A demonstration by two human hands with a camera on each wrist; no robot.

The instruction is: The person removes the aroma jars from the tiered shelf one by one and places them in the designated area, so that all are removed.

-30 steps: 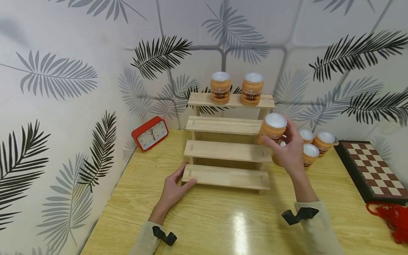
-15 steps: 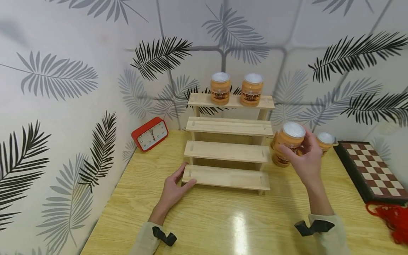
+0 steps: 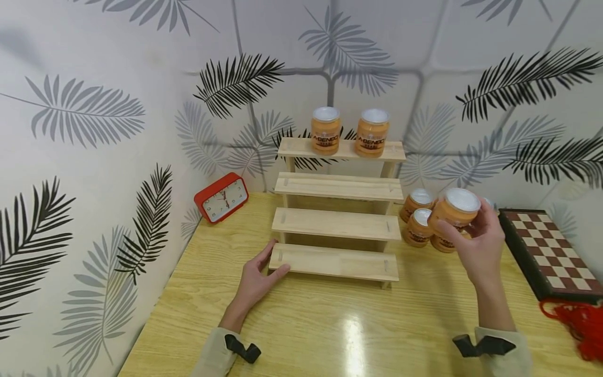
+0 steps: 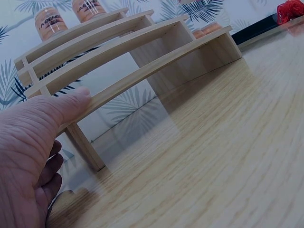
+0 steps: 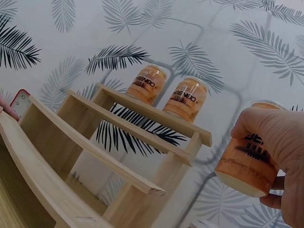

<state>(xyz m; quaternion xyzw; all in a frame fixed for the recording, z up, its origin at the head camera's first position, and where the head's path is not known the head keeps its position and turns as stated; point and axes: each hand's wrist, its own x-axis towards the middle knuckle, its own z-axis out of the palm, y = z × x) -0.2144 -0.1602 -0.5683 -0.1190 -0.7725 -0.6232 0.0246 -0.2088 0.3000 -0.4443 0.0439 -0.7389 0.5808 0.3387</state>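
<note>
You wore a pale beige, long-sleeved top, and both sleeves ended at the wrists. The left cuff (image 3: 214, 352) carried 1 black strap-like fitting (image 3: 242, 347) across the wrist, shaped a bit like a bow, and the right cuff (image 3: 506, 356) carried 1 matching black fitting (image 3: 483, 345). Your left hand (image 3: 256, 280) and right hand (image 3: 478, 250) were bare, with no gloves, and the nails looked short and plain.
</note>
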